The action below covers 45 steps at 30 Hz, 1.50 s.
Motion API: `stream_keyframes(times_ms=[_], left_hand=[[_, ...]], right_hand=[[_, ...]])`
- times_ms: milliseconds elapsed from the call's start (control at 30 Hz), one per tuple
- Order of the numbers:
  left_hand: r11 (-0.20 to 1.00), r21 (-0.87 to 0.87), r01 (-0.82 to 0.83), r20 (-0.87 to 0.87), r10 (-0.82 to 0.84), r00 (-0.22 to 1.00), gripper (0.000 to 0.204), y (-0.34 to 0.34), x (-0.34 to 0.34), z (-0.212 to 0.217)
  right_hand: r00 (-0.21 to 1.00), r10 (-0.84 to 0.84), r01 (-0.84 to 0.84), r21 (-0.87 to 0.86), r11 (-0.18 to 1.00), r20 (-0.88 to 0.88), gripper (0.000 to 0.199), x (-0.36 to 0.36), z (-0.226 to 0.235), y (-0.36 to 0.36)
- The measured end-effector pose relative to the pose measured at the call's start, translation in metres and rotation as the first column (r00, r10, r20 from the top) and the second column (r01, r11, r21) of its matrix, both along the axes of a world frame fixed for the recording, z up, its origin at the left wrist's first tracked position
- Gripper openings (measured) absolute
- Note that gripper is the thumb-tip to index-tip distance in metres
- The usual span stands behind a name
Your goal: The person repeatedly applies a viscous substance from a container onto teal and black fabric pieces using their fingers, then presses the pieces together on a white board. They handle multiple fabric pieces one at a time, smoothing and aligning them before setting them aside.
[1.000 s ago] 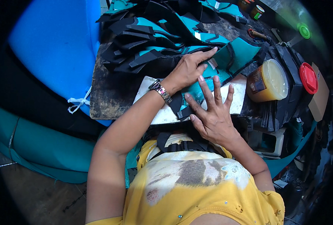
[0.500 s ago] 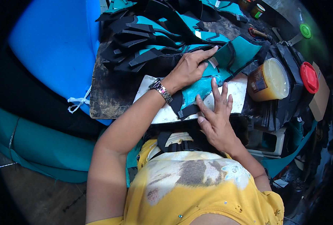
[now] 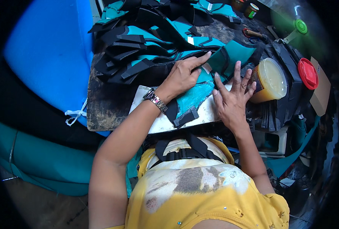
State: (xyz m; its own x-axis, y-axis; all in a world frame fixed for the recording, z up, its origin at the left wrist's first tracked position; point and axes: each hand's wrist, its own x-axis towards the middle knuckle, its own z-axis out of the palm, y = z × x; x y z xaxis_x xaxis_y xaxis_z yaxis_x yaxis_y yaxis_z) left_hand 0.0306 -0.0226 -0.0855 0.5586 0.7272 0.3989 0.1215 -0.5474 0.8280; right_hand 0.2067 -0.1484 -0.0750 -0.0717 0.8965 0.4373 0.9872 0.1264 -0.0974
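I see left hand and right hand pressed flat, fingers released, on teal foam piece lying beneath fingertips on white board. Judged soft, light, floppy; grip black-trimmed edge.

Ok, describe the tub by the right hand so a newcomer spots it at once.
Start at the dark worktable, then the right hand spread beside the teal piece. Just past its fingertips stands the round open tub, amber-walled, full of pale yellowish paste; its neighbours are black and teal cut pieces.

Bare dark board lies open left; glue tub crowds right, seemingly touching fabric pile.
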Motion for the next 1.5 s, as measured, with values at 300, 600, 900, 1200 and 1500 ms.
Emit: stream_keyframes(times_ms=[300, 600, 900, 1200, 1500], left_hand=[[1.0, 0.018, -0.013, 0.025, 0.013, 1.0, 0.057, 0.0, -0.001, -0.002], [1.0, -0.022, 0.001, 0.016, 0.0, 1.0, 0.058, -0.001, -0.001, -0.001], [1.0, -0.013, 0.007, 0.047, -0.006, 0.999, 0.057, 0.001, -0.001, -0.002], [0.994, 0.097, -0.045, 0.01, 0.044, 0.999, 0.058, -0.001, 0.0, -0.003], [0.993, -0.067, -0.093, -0.128, 0.084, 0.988, 0.058, -0.013, 0.001, 0.021]], right_hand=[[0.98, 0.198, -0.195, -0.092, 0.977, 0.026, 0.037, -0.021, -0.002, -0.021], [0.988, 0.15, -0.15, -0.025, 0.988, 0.036, 0.033, -0.01, -0.001, -0.003], [0.947, 0.291, -0.31, -0.144, 0.94, -0.14, 0.032, -0.029, 0.015, -0.016], [0.891, 0.119, -0.154, -0.045, 0.987, -0.439, 0.034, -0.009, 0.016, -0.022], [0.782, 0.296, -0.499, -0.266, 0.825, -0.549, 0.03, -0.028, 0.03, -0.034]])
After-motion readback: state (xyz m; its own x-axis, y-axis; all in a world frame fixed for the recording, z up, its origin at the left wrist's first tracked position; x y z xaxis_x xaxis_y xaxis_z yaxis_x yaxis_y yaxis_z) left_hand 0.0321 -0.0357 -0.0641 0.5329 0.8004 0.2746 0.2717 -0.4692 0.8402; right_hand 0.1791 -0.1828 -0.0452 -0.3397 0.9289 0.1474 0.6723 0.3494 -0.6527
